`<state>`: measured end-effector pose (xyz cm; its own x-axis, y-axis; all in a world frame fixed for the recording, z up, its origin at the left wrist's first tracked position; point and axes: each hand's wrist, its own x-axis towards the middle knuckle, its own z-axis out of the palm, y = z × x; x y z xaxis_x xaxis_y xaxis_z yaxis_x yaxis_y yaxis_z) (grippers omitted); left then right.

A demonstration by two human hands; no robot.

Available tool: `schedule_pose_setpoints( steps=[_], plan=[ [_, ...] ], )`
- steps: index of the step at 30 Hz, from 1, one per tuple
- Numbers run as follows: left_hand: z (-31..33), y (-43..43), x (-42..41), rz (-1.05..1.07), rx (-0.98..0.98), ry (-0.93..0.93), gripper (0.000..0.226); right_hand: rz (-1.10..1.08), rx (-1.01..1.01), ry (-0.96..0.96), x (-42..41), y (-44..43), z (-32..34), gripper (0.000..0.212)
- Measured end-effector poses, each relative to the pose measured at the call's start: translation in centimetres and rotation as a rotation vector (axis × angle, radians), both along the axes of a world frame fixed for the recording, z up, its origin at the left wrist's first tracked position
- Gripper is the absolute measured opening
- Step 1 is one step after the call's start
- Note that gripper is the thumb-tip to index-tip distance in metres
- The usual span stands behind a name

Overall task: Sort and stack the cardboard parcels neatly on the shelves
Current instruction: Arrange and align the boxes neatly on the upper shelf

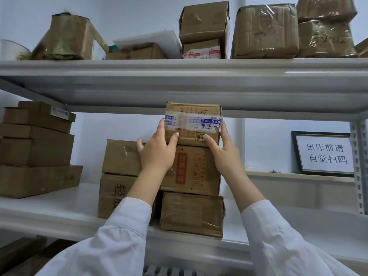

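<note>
A small taped cardboard parcel [194, 116] with blue-and-white tape sits on top of a stack on the middle shelf [59, 214]. My left hand [159, 150] grips its left side and my right hand [223, 150] grips its right side. Beneath it is a parcel with a red label [197, 172], and under that a tape-wrapped parcel [192, 214]. Two more boxes [119, 156] are stacked just to the left, partly hidden by my left arm.
A pile of flat boxes [35, 148] fills the shelf's left end. The top shelf [179, 66] carries several wrapped parcels [264, 30]. A framed sign [324, 154] leans at the right on a ledge, beside the perforated shelf post [360, 166].
</note>
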<state>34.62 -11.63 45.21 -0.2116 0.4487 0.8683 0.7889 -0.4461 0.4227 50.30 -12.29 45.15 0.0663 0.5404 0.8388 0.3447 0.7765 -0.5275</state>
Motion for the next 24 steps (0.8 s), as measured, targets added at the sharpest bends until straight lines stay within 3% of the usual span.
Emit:
schedule_pose_setpoints(
  steps=[4,11,14,19,24],
  plan=[
    [0.0,0.3,0.3,0.089,-0.048,0.056,0.061,-0.103,0.021,-0.012,-0.1,-0.2,-0.3,0.059],
    [-2.6,-0.3,1.2,0.124,0.002,0.069,0.064,-0.042,-0.099,0.103,0.9,-1.5,-2.0,0.065],
    [-5.1,-1.1,2.6,0.057,0.136,-0.03,0.06,-0.008,-0.051,0.177,1.4,-3.2,-3.9,0.054],
    [-8.5,-2.7,5.0,-0.069,0.278,-0.097,0.045,0.001,0.018,0.078,2.7,-5.8,-7.3,0.015],
    [-10.7,-4.1,7.0,-0.173,0.288,-0.088,0.033,0.006,-0.034,0.064,4.1,-6.6,-10.0,0.012]
  ],
)
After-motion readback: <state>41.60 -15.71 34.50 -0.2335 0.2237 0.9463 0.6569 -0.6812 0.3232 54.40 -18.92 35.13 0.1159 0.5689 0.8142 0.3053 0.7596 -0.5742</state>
